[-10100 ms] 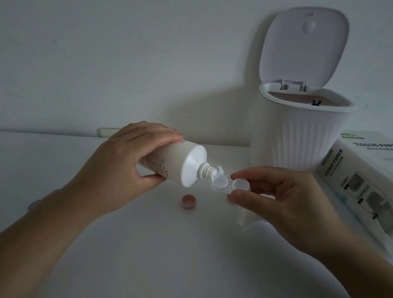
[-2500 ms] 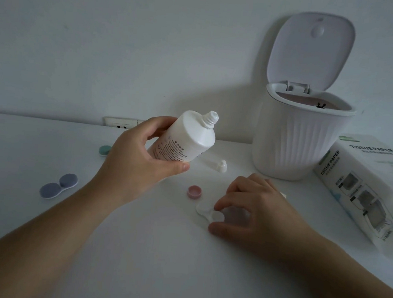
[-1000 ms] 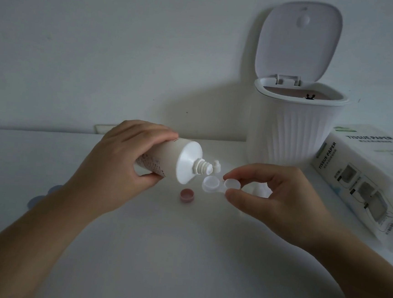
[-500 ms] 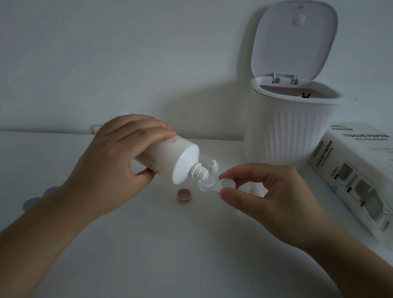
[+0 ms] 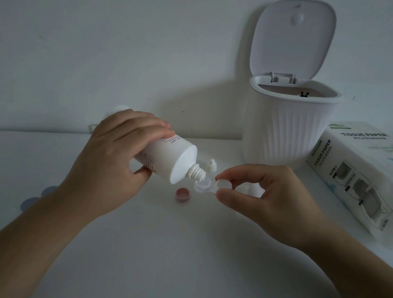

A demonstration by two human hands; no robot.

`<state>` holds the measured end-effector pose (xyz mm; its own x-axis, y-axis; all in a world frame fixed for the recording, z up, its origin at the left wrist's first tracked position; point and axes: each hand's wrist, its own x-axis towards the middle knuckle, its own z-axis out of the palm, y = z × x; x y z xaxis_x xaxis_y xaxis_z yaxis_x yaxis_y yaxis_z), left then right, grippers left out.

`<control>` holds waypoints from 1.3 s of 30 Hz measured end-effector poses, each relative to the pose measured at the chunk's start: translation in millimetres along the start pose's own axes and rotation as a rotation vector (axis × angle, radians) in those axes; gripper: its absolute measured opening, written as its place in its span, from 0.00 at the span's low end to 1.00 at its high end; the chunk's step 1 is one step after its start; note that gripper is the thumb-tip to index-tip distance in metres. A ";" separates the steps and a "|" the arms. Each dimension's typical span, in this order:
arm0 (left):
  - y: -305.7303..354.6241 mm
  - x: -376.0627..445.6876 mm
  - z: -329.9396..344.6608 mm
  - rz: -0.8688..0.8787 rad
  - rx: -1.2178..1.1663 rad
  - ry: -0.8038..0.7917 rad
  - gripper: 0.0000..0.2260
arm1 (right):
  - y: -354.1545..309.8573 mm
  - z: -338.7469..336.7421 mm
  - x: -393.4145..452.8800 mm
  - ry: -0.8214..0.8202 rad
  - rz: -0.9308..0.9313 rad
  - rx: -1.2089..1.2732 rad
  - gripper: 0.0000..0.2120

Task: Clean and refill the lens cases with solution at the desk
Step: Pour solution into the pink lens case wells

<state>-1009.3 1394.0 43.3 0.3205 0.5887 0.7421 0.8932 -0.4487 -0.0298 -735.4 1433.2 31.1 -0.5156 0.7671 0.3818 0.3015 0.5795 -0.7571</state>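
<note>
Left hand [image 5: 108, 162] wrapped round tipped white plastic solution bottle [image 5: 166, 160], nozzle right over one cup of small clear lens case [image 5: 211, 185], pinched by right hand [image 5: 267, 197] fingers above white counter [image 5: 181, 254]. Too hard a squeeze: spill. Bottle tipped lower than half a second ago.

bin [image 5: 284, 132] right rear, near desk [image 5: 181, 254] open
</note>
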 end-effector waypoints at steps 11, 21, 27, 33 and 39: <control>-0.9 1.6 0.0 0.014 0.036 0.051 0.22 | -0.4 1.3 -0.4 -0.001 -0.002 0.005 0.07; -1.2 2.5 -0.3 0.019 0.038 0.048 0.21 | -0.4 1.5 -0.1 0.007 -0.012 0.006 0.07; -0.7 2.6 -0.9 0.018 0.041 0.046 0.21 | -0.1 1.3 0.1 0.008 -0.007 -0.004 0.06; -1.0 2.9 -1.3 0.015 0.043 0.041 0.21 | -1.2 1.2 -0.4 0.006 -0.001 -0.007 0.04; 0.0 3.1 -1.8 0.016 0.039 0.041 0.21 | -1.7 1.6 -0.3 0.010 0.009 -0.001 0.04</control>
<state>-1008.9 1394.6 46.8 0.3224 0.5535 0.7679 0.8998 -0.4311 -0.0671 -737.0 1431.6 31.5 -0.5051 0.7748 0.3802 0.3068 0.5729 -0.7600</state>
